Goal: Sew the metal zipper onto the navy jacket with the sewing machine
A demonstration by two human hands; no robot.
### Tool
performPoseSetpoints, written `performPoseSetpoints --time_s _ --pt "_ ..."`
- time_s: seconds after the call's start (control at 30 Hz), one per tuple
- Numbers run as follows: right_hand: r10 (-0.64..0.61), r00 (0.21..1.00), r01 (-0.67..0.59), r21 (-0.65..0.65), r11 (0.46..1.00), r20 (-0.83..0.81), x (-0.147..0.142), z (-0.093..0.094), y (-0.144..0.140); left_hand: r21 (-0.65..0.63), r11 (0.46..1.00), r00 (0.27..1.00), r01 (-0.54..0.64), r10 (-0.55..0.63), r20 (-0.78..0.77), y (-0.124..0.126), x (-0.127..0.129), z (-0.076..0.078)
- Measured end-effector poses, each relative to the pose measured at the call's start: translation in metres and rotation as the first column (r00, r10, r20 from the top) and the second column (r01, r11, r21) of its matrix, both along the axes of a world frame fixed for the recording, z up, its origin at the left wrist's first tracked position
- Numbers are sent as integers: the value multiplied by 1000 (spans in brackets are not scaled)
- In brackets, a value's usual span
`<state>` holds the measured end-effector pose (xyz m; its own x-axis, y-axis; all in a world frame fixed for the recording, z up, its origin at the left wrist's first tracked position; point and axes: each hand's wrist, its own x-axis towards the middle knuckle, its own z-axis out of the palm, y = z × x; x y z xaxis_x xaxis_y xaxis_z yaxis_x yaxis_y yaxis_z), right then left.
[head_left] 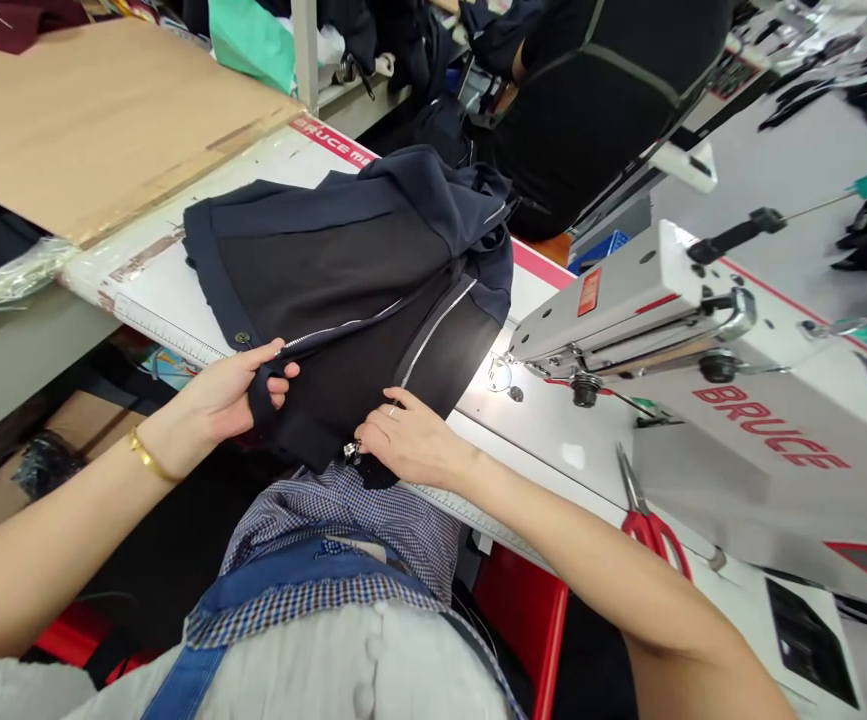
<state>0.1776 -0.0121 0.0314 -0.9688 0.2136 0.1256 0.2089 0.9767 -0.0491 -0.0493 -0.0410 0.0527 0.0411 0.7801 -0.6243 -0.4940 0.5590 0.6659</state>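
A dark navy and black jacket [358,270] with a silver zipper lies on the white sewing table [553,420], its lower edge hanging toward me. My left hand [234,395] pinches the jacket's left front edge beside the zipper end and a metal snap. My right hand [410,440] presses on the other front edge, fingers closed near the zipper pull at the hem.
A white sewing machine [703,350] stands to the right, with red-handled scissors [650,520] in front of it. A brown cardboard sheet [95,110] covers the bench at left. Another person in dark clothing [598,90] sits beyond the table.
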Motion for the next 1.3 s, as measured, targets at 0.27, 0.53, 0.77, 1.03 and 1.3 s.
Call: performPoseSetpoints --time_s 0.27,0.53,0.77,1.03,1.3 --pt "-68 997 74 -300 951 28 11 74 -19 -246 936 942 251 -178 284 -42 39 1" --pt "-227 974 193 -494 848 -10 6 50 -18 -272 941 958 203 -133 255 -42 47 -18" --pt "-294 950 302 -539 786 104 -8 44 -13 16 999 999 30 -31 39 -47 54 -13" --pt "-288 945 324 -553 768 154 -11 40 -12 72 996 993 51 -43 -112 -47 60 -13" --pt "-304 939 338 -600 725 162 -8 37 -10 110 974 920 199 -147 -364 -49 56 -16"
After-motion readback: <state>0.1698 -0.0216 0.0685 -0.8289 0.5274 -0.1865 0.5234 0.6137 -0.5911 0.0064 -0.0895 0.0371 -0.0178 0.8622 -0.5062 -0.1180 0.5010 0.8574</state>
